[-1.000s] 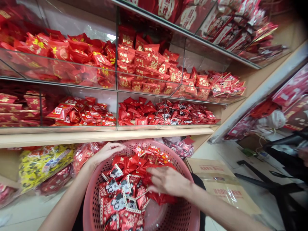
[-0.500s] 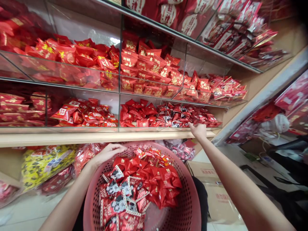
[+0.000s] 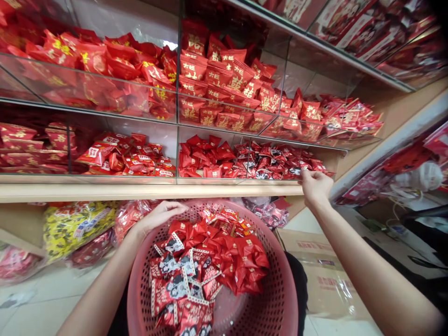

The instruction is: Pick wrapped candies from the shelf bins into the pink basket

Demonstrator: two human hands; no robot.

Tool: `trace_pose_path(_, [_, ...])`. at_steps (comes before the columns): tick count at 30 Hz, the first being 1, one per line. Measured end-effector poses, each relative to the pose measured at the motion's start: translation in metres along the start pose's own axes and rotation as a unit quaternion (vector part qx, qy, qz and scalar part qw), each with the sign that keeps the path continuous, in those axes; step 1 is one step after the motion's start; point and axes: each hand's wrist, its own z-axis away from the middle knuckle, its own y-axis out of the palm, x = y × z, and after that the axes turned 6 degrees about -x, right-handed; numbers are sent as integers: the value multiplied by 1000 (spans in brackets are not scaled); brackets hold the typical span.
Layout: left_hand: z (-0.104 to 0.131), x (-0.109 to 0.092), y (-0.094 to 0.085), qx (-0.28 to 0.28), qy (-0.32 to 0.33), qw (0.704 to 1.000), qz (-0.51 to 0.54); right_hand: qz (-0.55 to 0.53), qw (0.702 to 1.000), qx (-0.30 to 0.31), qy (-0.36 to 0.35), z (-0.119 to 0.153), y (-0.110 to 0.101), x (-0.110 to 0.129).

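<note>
You can pass freely between your right hand and the pink basket. Along the lower shelf, upright dividers block your sideways path.

Straight to upper centre of the frame, and there's 大旺 in gold across the plump red packets, a bold 囍 beneath it. At upper left, yellow characters flash on the glossy bags, mostly too blurred to read. Lower centre, white lettering on the black-and-red sachets won't resolve; lower right, red print on the carton stays illegible.
</note>
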Motion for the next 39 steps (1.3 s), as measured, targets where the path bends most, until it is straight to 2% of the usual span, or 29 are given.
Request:
trace_pose_path(3, [1,-1,0,1,0,1000,0,-123,992,-3,-33,36,-23,20])
trace_pose_path(5, [1,-2,0,-1,-4,1000,-2,-167,981,77,-54,70,-34,37])
trace_pose_path(6, [2,-3,0,-3,-7,1000,-4,-180,971,147,-48,89,-37,45])
trace_pose_path(7, [2,-4,0,-4,-9,1000,-5,-201,952,229,-40,107,-39,52])
trace_pose_path(9, [2,-4,0,-4,-7,1000,-3,-237,893,381,-41,140,-40,63])
trace_pose_path(11, [2,-4,1,-3,-2,1000,1,-261,827,497,-43,167,-36,69])
trace_pose_path(13, [3,-5,1,-5,-2,1000,3,-269,774,572,-17,186,-32,70])
trace_pose_path(15, [3,-5,1,-7,-5,1000,4,-273,739,615,26,199,-27,68])
trace_pose_path(20, [3,-4,0,-12,-1,1000,8,-252,693,667,105,220,-14,62])
trace_pose_path(26, [2,-2,0,-14,-3,1000,12,-220,684,685,121,240,0,58])
trace_pose_path(31, [2,-1,0,-12,1,1000,8,-215,674,693,139,249,3,57])
trace_pose_path(35, [1,-1,0,-7,3,1000,6,-210,678,690,140,254,4,57])
trace_pose_path(37, [1,0,-1,-6,6,1000,4,-216,690,683,104,254,4,56])
trace_pose_path(39, [0,1,-1,-6,7,1000,0,-216,715,664,38,252,3,55])
